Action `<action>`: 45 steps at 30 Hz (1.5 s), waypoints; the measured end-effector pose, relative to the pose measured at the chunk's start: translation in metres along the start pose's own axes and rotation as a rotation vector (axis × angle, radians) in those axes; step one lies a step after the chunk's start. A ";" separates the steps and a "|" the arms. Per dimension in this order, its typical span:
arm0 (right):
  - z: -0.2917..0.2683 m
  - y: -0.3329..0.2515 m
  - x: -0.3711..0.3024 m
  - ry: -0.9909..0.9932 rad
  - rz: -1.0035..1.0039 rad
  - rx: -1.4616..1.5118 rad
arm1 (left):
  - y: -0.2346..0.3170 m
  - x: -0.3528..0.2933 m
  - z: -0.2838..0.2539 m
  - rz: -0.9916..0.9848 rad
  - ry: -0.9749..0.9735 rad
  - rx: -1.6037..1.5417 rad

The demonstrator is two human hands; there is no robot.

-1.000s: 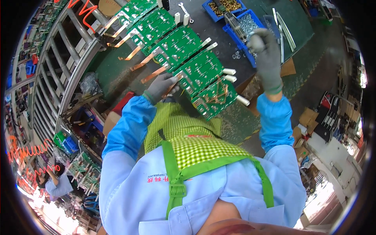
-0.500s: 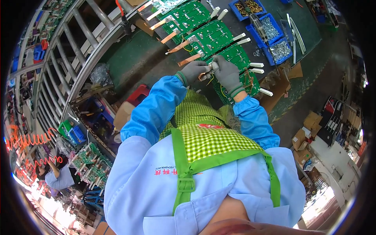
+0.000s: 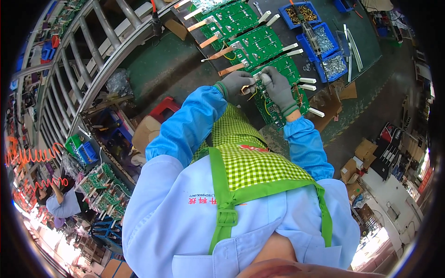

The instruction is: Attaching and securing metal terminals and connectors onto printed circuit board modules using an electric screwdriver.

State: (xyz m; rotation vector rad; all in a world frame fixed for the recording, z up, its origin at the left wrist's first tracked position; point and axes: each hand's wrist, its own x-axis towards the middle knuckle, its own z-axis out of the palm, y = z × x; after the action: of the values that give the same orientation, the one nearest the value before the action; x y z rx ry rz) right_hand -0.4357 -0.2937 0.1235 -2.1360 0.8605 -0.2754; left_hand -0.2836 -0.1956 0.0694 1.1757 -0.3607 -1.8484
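Note:
My left hand [image 3: 235, 84], in a grey glove, is closed with its fingertips pinched on a bent copper strip [image 3: 245, 89] at the edge of the boards. Close beside it, my right hand [image 3: 279, 90], also gloved, reaches over a green circuit board [image 3: 289, 68]. Its thumb and fingers are pressed together near a silvery metal plate by the strip; what they hold is hidden. Yellow wires [image 3: 253, 96] show under the hands. A nearer board [image 3: 263, 109] lies partly beneath my right hand.
More green boards [image 3: 259, 44] with copper strips and white posts run up the dark bench. To the right stand blue bins [image 3: 344, 72] of small metal parts, with a powered screwdriver [image 3: 310, 38] lying across them. A wrench [image 3: 257, 6] lies behind. A curved metal rail [image 3: 99, 78] is at left.
The whole view has shifted slightly. Both hands stay close together at the same board, with my right fingers a little farther from the left ones.

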 end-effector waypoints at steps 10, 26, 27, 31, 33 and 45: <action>0.006 0.008 0.000 -0.053 -0.106 -0.258 | -0.001 0.002 0.007 -0.002 0.030 0.001; 0.009 0.002 -0.004 0.013 -0.112 -0.183 | 0.003 -0.007 0.004 0.033 0.002 0.048; 0.009 0.001 -0.003 0.009 -0.101 -0.206 | 0.001 -0.004 0.003 0.035 0.005 0.044; 0.013 -0.002 -0.002 -0.014 -0.033 -0.329 | -0.008 0.001 0.002 0.098 0.003 0.098; 0.016 -0.004 -0.002 0.035 0.012 -0.400 | -0.006 0.003 0.003 0.093 0.021 0.086; 0.016 0.004 -0.007 0.119 -0.013 -0.093 | -0.006 0.003 0.000 0.029 -0.013 0.006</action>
State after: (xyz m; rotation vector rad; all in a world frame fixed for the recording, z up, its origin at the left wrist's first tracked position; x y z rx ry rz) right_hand -0.4356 -0.2811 0.1104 -2.2295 0.9442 -0.3786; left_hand -0.2871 -0.1948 0.0640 1.1573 -0.3895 -1.8323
